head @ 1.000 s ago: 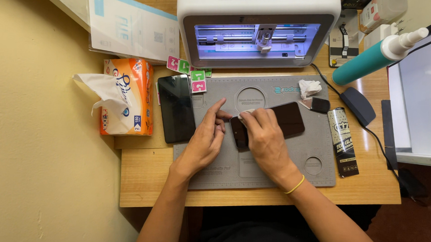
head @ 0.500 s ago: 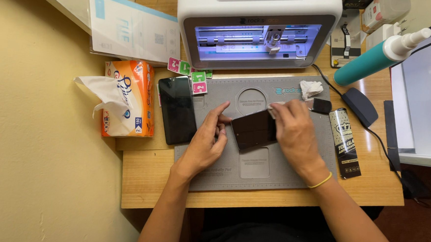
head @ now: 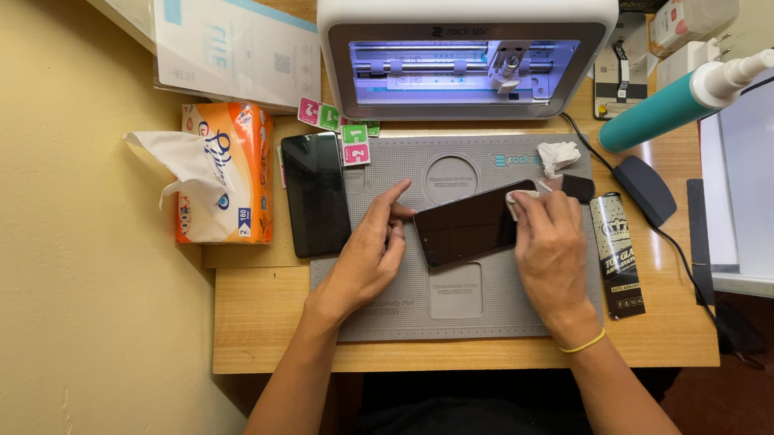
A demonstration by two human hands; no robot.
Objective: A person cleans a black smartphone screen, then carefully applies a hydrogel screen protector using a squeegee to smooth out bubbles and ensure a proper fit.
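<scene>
The left hand [head: 369, 256] touches the end of a dark phone [head: 467, 232] on the gray mat [head: 453, 314]. The right hand [head: 551, 253] presses a small white wipe [head: 520, 198] on the phone's other end.

Dark phone [head: 468, 226], face-up, tilted on grey mat [head: 479, 306]

Two phones [head: 475, 224] [head: 315, 193], one tissue pack [head: 230, 172], one teal bottle [head: 666, 109].

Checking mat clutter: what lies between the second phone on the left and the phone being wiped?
Head view: only the left hand, fingertips against the wiped phone, resting on the grey mat; the second phone lies beyond it.
</scene>
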